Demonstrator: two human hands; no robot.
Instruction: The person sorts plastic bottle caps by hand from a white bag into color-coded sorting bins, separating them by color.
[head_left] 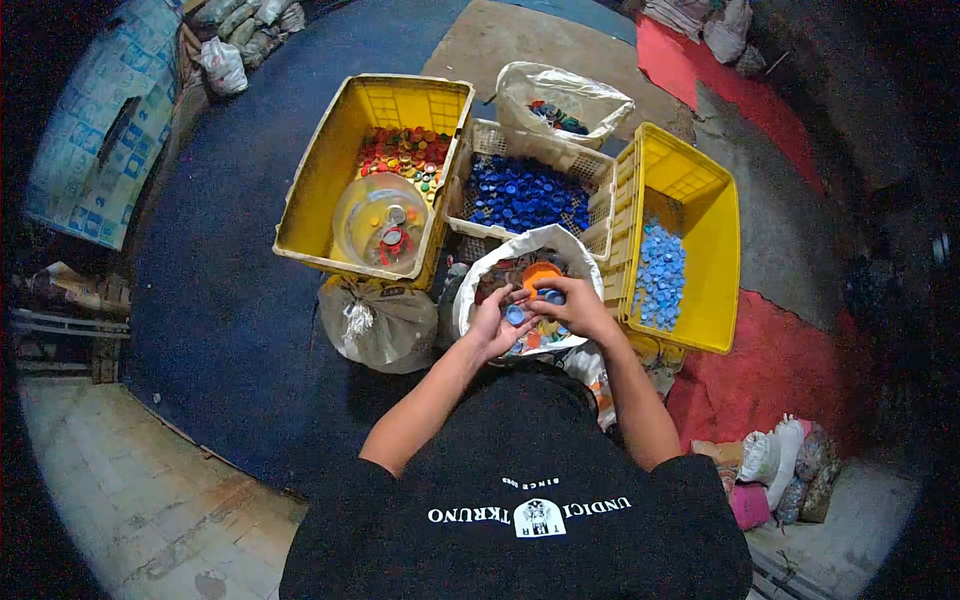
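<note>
Both my hands are over a white sack filled with mixed bottle caps. My left hand is turned palm up and holds a light blue bottle cap at its fingers. Close beside it, my right hand has its fingers curled together around a blue bottle cap. An orange lid lies in the sack just beyond my fingertips. Other caps in several colours show below and between the hands.
A yellow crate at left holds red, orange and green caps and a clear round container. Dark blue caps fill a white crate; light blue ones lie in the right yellow crate. Another white sack stands behind.
</note>
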